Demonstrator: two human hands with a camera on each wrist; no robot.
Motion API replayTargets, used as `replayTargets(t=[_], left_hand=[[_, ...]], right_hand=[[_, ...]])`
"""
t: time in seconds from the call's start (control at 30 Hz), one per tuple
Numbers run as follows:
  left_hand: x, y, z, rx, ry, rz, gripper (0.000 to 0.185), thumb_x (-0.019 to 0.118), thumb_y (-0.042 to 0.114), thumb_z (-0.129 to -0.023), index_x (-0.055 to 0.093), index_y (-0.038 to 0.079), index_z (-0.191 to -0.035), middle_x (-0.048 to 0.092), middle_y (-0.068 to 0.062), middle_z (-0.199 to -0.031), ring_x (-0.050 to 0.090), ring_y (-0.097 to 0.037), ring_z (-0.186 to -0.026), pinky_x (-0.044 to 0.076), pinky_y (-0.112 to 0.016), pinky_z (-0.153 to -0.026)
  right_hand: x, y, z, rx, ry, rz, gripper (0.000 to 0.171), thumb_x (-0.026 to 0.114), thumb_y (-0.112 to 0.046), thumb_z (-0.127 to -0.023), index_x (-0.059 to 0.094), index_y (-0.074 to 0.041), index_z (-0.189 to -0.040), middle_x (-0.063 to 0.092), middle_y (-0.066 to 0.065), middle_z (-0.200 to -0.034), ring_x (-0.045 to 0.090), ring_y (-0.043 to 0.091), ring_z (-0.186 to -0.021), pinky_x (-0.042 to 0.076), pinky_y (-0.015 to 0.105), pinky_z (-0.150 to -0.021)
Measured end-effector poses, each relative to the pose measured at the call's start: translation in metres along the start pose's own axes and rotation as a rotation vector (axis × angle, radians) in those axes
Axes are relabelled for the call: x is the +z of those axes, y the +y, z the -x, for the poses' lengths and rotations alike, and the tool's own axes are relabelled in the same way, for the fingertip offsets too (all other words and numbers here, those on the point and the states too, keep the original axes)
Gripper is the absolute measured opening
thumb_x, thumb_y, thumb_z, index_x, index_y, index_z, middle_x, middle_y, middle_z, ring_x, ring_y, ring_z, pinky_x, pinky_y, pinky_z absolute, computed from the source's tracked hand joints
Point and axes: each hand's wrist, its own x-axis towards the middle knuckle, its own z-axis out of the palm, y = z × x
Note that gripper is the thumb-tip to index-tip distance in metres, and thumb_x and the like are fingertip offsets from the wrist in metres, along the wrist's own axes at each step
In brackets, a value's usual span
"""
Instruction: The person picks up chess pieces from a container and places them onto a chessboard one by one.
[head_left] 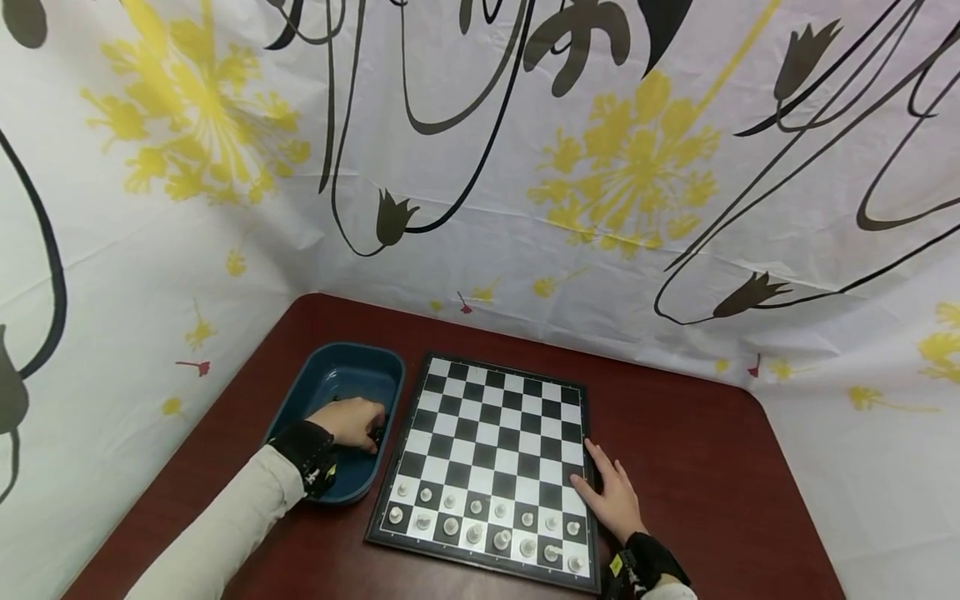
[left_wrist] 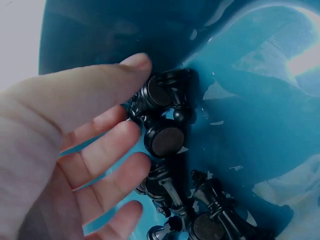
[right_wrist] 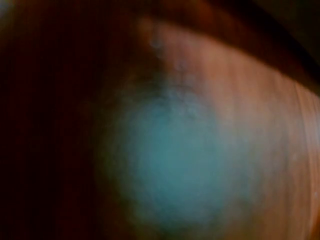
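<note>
My left hand [head_left: 349, 422] is down inside a blue plastic basin [head_left: 365, 357]. The left wrist view has this hand [left_wrist: 85, 145] with thumb and fingers apart, the fingertips right at a cluster of black chess pieces [left_wrist: 167, 140]. More black pieces [left_wrist: 215, 205] lie jumbled below them, some on their sides. My right hand [head_left: 617, 502] rests along the right edge of a black-and-white chessboard [head_left: 487, 433], fingers spread and thumb over the squares. White chess pieces [head_left: 475, 532] stand in two rows on the board's near side.
A dark red table [head_left: 697, 450] carries the basin and board, which sit close side by side. White patterned fabric [head_left: 480, 275] hangs behind and beside the table. The right wrist view is dark and blurred.
</note>
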Motion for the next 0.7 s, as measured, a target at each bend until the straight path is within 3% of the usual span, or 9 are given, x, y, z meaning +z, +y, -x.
replayTargets(t=[0.33, 0.53, 0.7], left_hand=[[-0.0035, 0.0022, 0.0023, -0.021, -0.037, 0.030, 0.039, 0.078, 0.002, -0.063, 0.058, 0.007, -0.097, 0.060, -0.006, -0.089, 0.051, -0.017, -0.074, 0.045, -0.035, -0.064], [0.0017, 0.0017, 0.0058, -0.033, 0.008, -0.006, 0.024, 0.067, -0.003, -0.070, 0.053, 0.011, -0.084, 0.051, -0.001, -0.070, 0.045, -0.017, -0.061, 0.037, -0.031, -0.055], [0.0034, 0.0027, 0.0081, -0.021, 0.017, 0.019, 0.020, 0.058, -0.006, -0.072, 0.047, 0.012, -0.075, 0.042, 0.000, -0.063, 0.040, -0.017, -0.057, 0.031, -0.029, -0.054]], right_hand=[[-0.0026, 0.0020, 0.0001, -0.028, 0.020, -0.005, 0.069, 0.061, -0.042, -0.082, 0.035, -0.014, -0.140, 0.038, 0.021, -0.138, 0.036, 0.037, -0.126, 0.015, 0.049, -0.105], [0.0008, 0.0001, -0.0011, -0.045, 0.028, -0.021, 0.069, 0.061, -0.042, -0.082, 0.036, -0.014, -0.139, 0.039, 0.019, -0.138, 0.036, 0.035, -0.127, 0.014, 0.049, -0.106], [0.0018, 0.0011, -0.0008, -0.018, 0.019, -0.011, 0.069, 0.061, -0.044, -0.082, 0.036, -0.015, -0.139, 0.039, 0.019, -0.138, 0.036, 0.036, -0.126, 0.015, 0.049, -0.106]])
